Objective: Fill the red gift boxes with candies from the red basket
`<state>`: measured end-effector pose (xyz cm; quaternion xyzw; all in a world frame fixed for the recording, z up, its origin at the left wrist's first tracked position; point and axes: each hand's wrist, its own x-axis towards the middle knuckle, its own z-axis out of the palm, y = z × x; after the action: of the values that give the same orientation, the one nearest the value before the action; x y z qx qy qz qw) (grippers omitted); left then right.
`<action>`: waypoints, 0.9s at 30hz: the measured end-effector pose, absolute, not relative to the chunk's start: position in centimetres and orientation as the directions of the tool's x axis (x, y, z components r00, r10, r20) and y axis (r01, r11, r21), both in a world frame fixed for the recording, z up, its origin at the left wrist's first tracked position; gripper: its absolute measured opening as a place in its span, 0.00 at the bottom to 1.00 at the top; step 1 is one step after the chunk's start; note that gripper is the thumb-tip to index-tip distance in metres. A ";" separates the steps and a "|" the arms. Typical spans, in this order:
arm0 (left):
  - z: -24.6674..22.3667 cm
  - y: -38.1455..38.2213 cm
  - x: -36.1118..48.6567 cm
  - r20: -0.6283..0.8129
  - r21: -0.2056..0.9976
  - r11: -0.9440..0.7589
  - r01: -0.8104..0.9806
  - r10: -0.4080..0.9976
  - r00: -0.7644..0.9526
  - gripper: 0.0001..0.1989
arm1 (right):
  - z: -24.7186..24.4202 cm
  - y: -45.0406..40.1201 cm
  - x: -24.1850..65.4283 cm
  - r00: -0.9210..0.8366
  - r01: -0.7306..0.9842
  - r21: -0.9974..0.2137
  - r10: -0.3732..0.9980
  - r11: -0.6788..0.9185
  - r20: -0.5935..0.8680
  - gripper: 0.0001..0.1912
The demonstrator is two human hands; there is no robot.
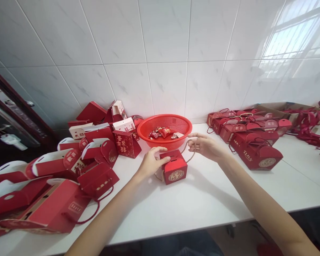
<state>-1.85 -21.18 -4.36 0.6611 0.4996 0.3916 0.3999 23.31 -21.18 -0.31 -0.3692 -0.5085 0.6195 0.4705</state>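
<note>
Small red box [176, 163] was set upright on the white tabletop [202, 202], between the two hands, just short of the red basket [178, 122]. Top was folded in, slot visible, round gold emblem faced to the near side and turned slightly right. No clear long axis could be read; the slot was aligned roughly left-right.

Left hand [150, 163] was placed nearer, in contact at the box's left. Thumb was laid on the top by the slot, index finger extended along the far edge; the top-left corner was lightly gripped, hand half-curled. Lower fingers were partly hidden, contact there can't be told.

Right hand [208, 147] was held above and right of the box, apart from its body. Twisted cord [185, 145] was pinched between thumb and fingertips, loop lifted off the box's right side; remaining fingers were left loosely spread, near the basket rim. More cord was seen low at the box's left.

Wrapped packets [165, 132] were contained in the basket. Boxes with raised or open flaps [56, 161] were massed at left. Closed boxes with cords [256, 151] were grouped at right, red ribbons [308, 122] beyond them.
</note>
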 end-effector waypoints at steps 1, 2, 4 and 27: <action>-3.5 -21.0 -2.0 0.055 0.946 -0.121 0.301 0.974 0.219 0.23 | 0.5 -21.3 23.3 -0.297 -0.194 -0.981 0.953 -0.004 0.055 0.15; -2.4 -20.9 -2.1 0.009 0.967 -0.071 0.244 0.969 0.248 0.23 | 1.3 -21.4 23.3 -0.312 -0.166 -0.985 0.946 0.040 0.091 0.15; -0.3 -20.7 -2.4 -0.020 0.993 -0.016 0.119 0.954 0.299 0.22 | 2.8 -21.4 23.3 -0.340 -0.067 -0.988 0.927 0.143 0.157 0.16; 5.2 -20.4 2.5 0.184 0.983 -0.158 -0.095 0.870 0.457 0.25 | 3.4 -18.9 18.4 -0.311 0.491 -0.747 0.891 0.448 0.330 0.11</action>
<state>2.50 -20.38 5.19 0.6334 0.3059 0.4216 0.5723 18.35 -18.95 3.36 -0.4521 -0.7642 0.2676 0.3742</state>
